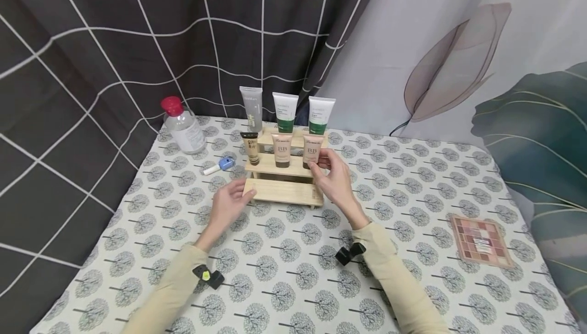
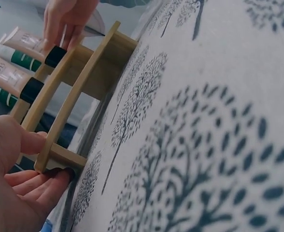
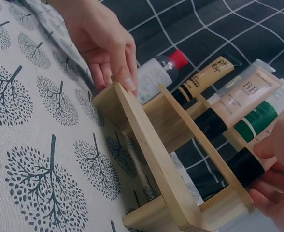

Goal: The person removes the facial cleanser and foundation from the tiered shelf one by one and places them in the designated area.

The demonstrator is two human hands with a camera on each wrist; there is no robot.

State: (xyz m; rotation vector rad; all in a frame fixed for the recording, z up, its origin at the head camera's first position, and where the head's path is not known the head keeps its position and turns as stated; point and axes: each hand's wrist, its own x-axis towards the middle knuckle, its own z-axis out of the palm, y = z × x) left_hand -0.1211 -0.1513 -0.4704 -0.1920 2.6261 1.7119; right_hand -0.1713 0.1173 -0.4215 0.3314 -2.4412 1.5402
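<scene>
A three-step wooden display rack (image 1: 285, 192) stands on the table. My left hand (image 1: 228, 202) grips the left end of its lowest step, thumb on top and fingers curled underneath, as the left wrist view shows. At the right end of the middle step, my right hand (image 1: 334, 175) pinches a pink BB cream tube (image 1: 312, 149) near its black cap, which points down. Another BB cream tube (image 1: 282, 150) stands beside it, and a small gold tube (image 1: 251, 149) with a black top is at the left of that step.
On the top step stand a grey tube (image 1: 251, 109) and two white-and-green tubes (image 1: 285, 112). Left of the rack are a red-capped bottle (image 1: 184, 127) and a blue-and-white item (image 1: 220, 165). An eyeshadow palette (image 1: 481, 242) lies far right. Curtains (image 1: 174, 13) hang behind.
</scene>
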